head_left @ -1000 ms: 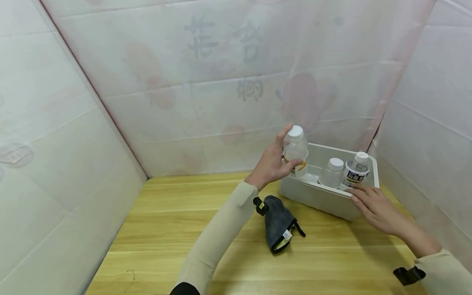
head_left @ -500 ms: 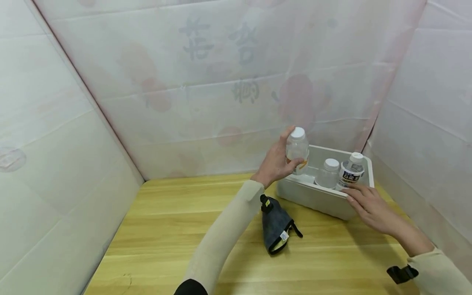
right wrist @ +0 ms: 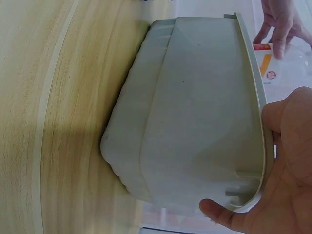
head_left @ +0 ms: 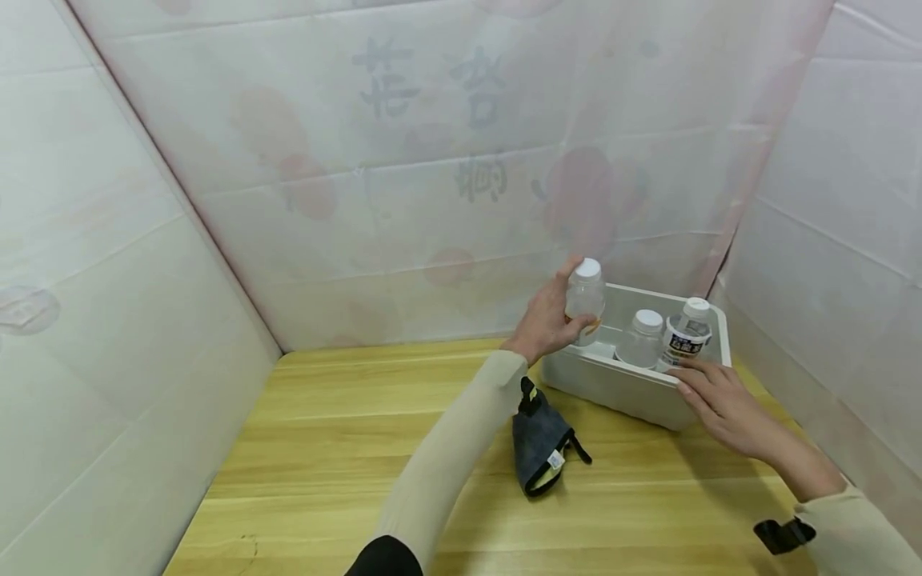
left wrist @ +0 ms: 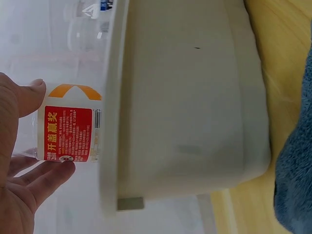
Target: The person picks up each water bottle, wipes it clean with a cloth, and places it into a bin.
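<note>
My left hand (head_left: 567,302) grips a clear bottle (head_left: 585,298) with a white cap, upright over the near left corner of a white plastic bin (head_left: 612,386). In the left wrist view the thumb and fingers (left wrist: 22,146) pinch the bottle's red and orange label (left wrist: 70,134) just beyond the bin's rim (left wrist: 109,122). My right hand (head_left: 709,384) rests with straight fingers on the bin's front right rim. In the right wrist view that hand (right wrist: 285,161) cups the bin's corner (right wrist: 195,112).
Two more white-capped bottles stand inside the bin, one clear (head_left: 641,338) and one with a dark label (head_left: 687,334). A dark grey cloth pouch (head_left: 540,438) lies on the wooden table (head_left: 324,448) by the bin. White sheeted walls close in on three sides.
My left hand has carried the bottle slightly lower and farther in over the bin's corner. My right hand has stayed on the rim.
</note>
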`<state>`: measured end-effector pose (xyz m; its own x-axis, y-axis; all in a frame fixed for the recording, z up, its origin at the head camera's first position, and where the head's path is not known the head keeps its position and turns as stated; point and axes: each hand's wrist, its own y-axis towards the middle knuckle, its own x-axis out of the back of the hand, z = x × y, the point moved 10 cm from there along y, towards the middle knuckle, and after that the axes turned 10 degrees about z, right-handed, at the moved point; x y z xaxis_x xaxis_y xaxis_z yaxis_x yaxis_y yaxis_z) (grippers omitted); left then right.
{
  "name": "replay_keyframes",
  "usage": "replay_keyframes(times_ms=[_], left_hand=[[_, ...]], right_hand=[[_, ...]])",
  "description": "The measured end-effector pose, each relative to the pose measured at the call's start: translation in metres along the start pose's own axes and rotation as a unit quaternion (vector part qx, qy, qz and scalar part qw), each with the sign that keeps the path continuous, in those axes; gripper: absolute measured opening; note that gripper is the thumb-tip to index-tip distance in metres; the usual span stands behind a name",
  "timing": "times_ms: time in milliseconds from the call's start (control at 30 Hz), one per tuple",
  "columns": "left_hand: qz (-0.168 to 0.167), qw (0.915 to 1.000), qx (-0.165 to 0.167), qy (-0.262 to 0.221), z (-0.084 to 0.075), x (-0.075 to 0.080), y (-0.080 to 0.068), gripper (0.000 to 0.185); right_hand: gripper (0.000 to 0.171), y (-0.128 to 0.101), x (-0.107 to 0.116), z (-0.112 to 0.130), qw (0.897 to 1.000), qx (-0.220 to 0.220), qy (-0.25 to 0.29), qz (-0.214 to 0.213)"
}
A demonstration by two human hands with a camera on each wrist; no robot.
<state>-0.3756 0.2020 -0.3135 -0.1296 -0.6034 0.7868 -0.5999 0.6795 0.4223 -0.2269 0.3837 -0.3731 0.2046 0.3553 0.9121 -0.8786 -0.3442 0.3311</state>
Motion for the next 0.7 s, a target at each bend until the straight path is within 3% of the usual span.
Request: replay_keyframes(times_ms=[400,700], left_hand=[[0.034,0.9990,0.028,0.002,0.010,-0.030,0.000,0.095],[0.045,0.9964,0.055,0.047,0.022,-0.042,-0.001,0.096]], right_hand=[[0.026,-0.002,-0.004,-0.003,1.000,-0.016,0.004,0.005],[0.026,-0.001,-0.006,0.003,1.000,-0.009,0.008,-0.002]])
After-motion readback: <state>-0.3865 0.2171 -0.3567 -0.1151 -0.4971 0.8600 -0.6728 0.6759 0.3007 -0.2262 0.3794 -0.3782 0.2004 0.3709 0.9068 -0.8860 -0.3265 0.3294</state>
